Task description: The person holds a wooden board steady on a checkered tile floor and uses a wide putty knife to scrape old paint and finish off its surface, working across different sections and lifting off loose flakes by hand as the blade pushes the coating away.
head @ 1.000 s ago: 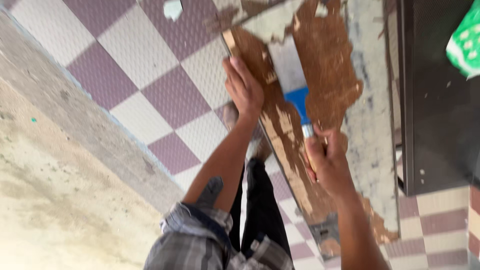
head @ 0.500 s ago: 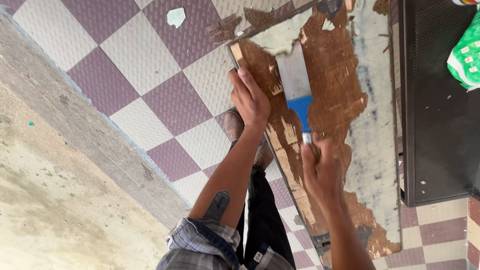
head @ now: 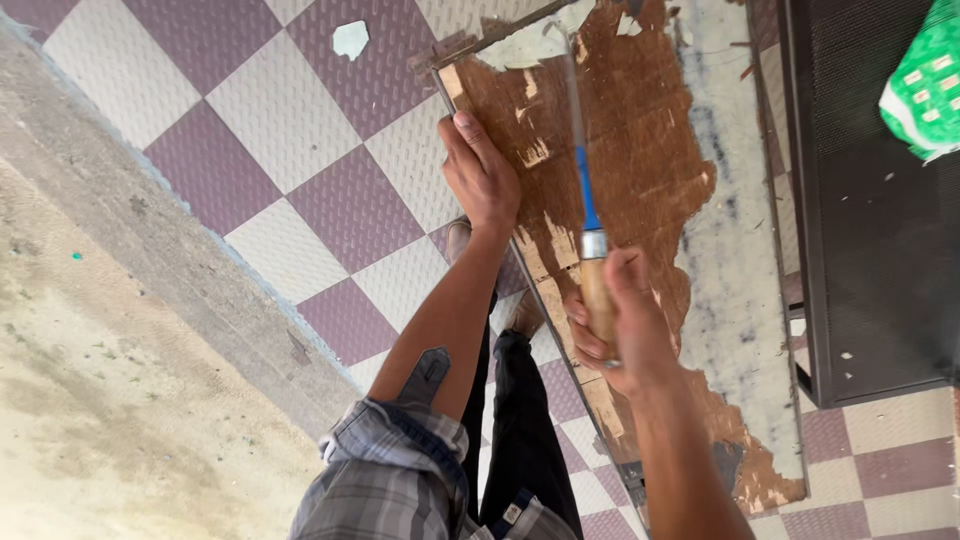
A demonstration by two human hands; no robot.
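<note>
Right hand: the right hand (head: pixel 615 325) is clenched round the wooden handle of a chisel (head: pixel 585 215); fingers (head: pixel 578 340) wrap the handle from the left, thumb lying along its right side.
Chisel: wooden handle in the fist, then a metal ferrule and blue collar just beyond the fingers, then a thin steel shaft running away from the hand over the board; its hooked tip sits near the board's far edge.
Left hand: the left hand (head: pixel 480 175) lies flat, fingers stretched out and released, pressing on the left edge of the board; it grasps nothing. Fingertips point toward the far corner.
Board: a worn panel (head: pixel 640 150) with brown backing exposed where the pale surface layer has peeled; it lies under both hands, the pale remainder (head: pixel 730 300) to the right of the chisel hand.
Edges: the panel's left edge runs under the left palm and on toward the right wrist; a thin framing strip lines the far corner, just beyond the left fingertips.
Open room: left of the left hand, checkered purple and cream floor tiles (head: pixel 300 150) lie open, with a small pale chip (head: pixel 350 38) on them; further left a concrete strip (head: pixel 110 330).
Right side: a dark metal-mesh cabinet (head: pixel 870 250) stands just beside the panel's right edge, well apart from the fingers.
Containers: a green and white bag (head: pixel 925 90) rests on the cabinet's top corner; its contents cannot be seen.
</note>
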